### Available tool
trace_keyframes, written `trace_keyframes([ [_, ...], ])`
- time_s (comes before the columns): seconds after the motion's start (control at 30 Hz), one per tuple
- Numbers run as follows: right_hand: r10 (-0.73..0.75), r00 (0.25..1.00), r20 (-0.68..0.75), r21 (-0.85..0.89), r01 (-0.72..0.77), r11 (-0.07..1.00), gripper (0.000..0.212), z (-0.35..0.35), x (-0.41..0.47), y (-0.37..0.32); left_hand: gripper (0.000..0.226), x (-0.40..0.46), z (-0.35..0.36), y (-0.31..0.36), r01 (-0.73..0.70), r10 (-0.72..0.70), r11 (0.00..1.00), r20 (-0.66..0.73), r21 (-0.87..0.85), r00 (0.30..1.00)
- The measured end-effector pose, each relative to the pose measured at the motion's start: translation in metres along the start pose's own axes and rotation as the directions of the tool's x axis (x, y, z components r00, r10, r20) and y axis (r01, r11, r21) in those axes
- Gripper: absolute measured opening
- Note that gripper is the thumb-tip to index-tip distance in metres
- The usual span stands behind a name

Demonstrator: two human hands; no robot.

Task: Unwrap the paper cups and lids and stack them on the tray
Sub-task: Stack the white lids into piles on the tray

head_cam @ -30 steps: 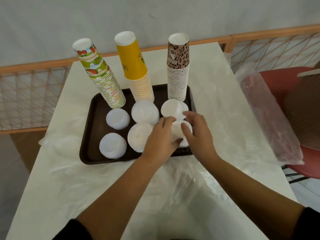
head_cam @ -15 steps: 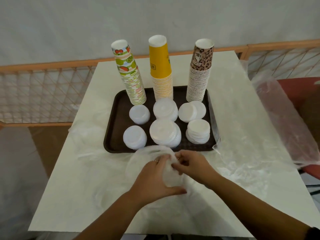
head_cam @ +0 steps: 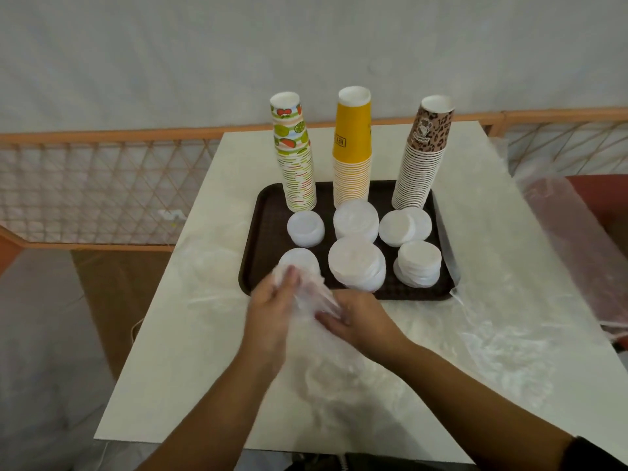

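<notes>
- I watched both hands leave the tray (head_cam: 253, 253) within the last second; a second back they had been on the front right lid stack (head_cam: 418, 265).
- That stack stood alone, at the tray's front right corner.
- The left hand (head_cam: 272, 300) and right hand (head_cam: 356, 317) met just in front of the tray, over the table (head_cam: 190, 334).
- Between them was crumpled clear wrap (head_cam: 312, 294); the left hand's fingers lay fairly straight against it, and the right seemed to pinch it, though blur hid the grip.
- Three cup stacks (head_cam: 351, 164) stood upright along the tray's back, six lid piles before them.
- I judged stacking nearly done, with only the empty wrap left to clear.
</notes>
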State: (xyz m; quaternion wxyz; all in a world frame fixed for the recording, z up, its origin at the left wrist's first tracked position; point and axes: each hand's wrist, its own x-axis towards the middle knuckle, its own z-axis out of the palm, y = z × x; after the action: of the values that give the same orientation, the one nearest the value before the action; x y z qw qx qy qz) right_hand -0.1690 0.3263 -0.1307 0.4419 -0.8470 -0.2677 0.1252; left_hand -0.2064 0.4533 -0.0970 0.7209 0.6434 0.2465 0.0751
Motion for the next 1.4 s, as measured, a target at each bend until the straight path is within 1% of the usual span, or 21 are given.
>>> trace_keyframes([
  [0.1,0.044,0.978,0.203,-0.282,0.015,0.959,0.025,-0.002,-0.005,0.020,0.036,0.032,-0.040,0.009,-0.071,0.011,0.956,-0.208,-0.284,0.978],
  [0.13,0.084,0.976,0.202,-0.333,-0.012,0.943,0.030,-0.004,-0.008,0.026,0.036,0.040,-0.056,0.011,-0.108,0.046,0.966,-0.254,-0.233,0.966],
  [0.17,0.111,0.982,0.153,-0.357,-0.050,0.933,0.033,-0.007,-0.011,0.032,0.035,0.045,-0.069,0.012,-0.173,0.154,0.983,-0.232,-0.065,0.960],
  [0.2,0.119,0.987,0.110,-0.363,-0.071,0.929,0.034,-0.010,-0.012,0.036,0.029,0.045,-0.075,0.014,-0.274,0.293,0.950,-0.112,0.152,0.950],
  [0.23,0.097,0.992,0.082,-0.367,-0.060,0.928,0.033,-0.010,-0.012,0.038,0.018,0.041,-0.075,0.014,-0.401,0.388,0.850,0.108,0.341,0.915],
  [0.27,0.071,0.993,0.090,-0.397,-0.030,0.917,0.032,-0.009,-0.010,0.035,0.015,0.032,-0.069,0.015,-0.525,0.384,0.708,0.366,0.472,0.848],
  [0.33,-0.045,0.993,0.106,-0.465,0.089,0.881,0.025,0.000,-0.003,0.023,0.058,0.020,-0.047,0.002,-0.694,0.178,0.408,0.693,0.593,0.698],
  [0.4,-0.188,0.974,0.128,-0.541,0.227,0.810,0.030,0.011,0.006,0.012,0.073,0.020,-0.027,-0.020,-0.746,0.050,0.157,0.749,0.647,0.661],
  [0.5,-0.058,0.973,0.225,-0.649,0.194,0.736,0.032,0.008,0.007,0.015,0.049,0.038,-0.032,-0.038,-0.738,0.088,0.031,0.734,0.674,0.674],
  [0.57,0.079,0.955,0.287,-0.728,0.163,0.666,0.026,-0.001,-0.001,0.028,0.028,0.048,-0.047,-0.044,-0.766,0.160,0.012,0.754,0.643,0.636],
  [0.63,0.064,0.972,0.226,-0.764,0.136,0.631,0.012,-0.009,-0.007,0.038,0.010,0.054,-0.068,-0.048,-0.731,0.198,0.116,0.705,0.673,0.681],
  [0.67,0.078,0.979,0.187,-0.769,0.097,0.632,0.015,-0.010,-0.011,0.045,0.012,0.056,-0.076,-0.053,-0.711,0.186,0.117,0.688,0.694,0.702],
  [0.7,0.084,0.982,0.171,-0.778,0.082,0.623,0.018,-0.010,-0.014,0.052,0.026,0.055,-0.080,-0.060,-0.732,0.170,0.065,0.716,0.678,0.678],
  [0.8,0.178,0.971,0.159,-0.740,-0.002,0.673,0.031,-0.004,-0.024,0.079,0.052,0.053,-0.085,-0.090,-0.787,0.158,-0.231,0.820,0.572,0.550],
  [0.83,0.201,0.971,0.131,-0.702,-0.052,0.710,0.030,-0.003,-0.026,0.085,0.055,0.051,-0.084,-0.094,-0.777,0.148,-0.276,0.823,0.567,0.548],
  [0.9,0.244,0.968,0.058,-0.647,-0.149,0.748,0.022,0.000,-0.027,0.094,0.064,0.048,-0.079,-0.099,-0.786,0.061,-0.276,0.826,0.554,0.561],
  [0.97,0.304,0.953,0.015,-0.571,-0.241,0.784,0.013,0.003,-0.027,0.098,0.062,0.049,-0.079,-0.105,-0.805,-0.007,-0.332,0.852,0.493,0.524],
  [1.0,0.306,0.952,-0.014,-0.542,-0.264,0.798,0.011,0.005,-0.027,0.099,0.058,0.053,-0.080,-0.111,-0.817,-0.018,-0.338,0.864,0.468,0.502],
  [1.1,0.258,0.965,-0.035,-0.532,-0.237,0.813,0.007,0.013,-0.025,0.100,0.067,0.057,-0.084,-0.107,-0.810,-0.035,-0.319,0.849,0.491,0.528],
  [1.27,0.249,0.966,-0.071,-0.442,-0.254,0.860,0.017,0.020,-0.020,0.092,0.048,0.062,-0.090,-0.102,-0.817,0.032,-0.275,0.854,0.508,0.520],
  [1.4,0.101,0.972,-0.213,-0.415,-0.184,0.891,0.023,0.005,-0.027,0.074,0.052,0.059,-0.084,-0.089,-0.834,0.155,-0.220,0.863,0.505,0.481],
])
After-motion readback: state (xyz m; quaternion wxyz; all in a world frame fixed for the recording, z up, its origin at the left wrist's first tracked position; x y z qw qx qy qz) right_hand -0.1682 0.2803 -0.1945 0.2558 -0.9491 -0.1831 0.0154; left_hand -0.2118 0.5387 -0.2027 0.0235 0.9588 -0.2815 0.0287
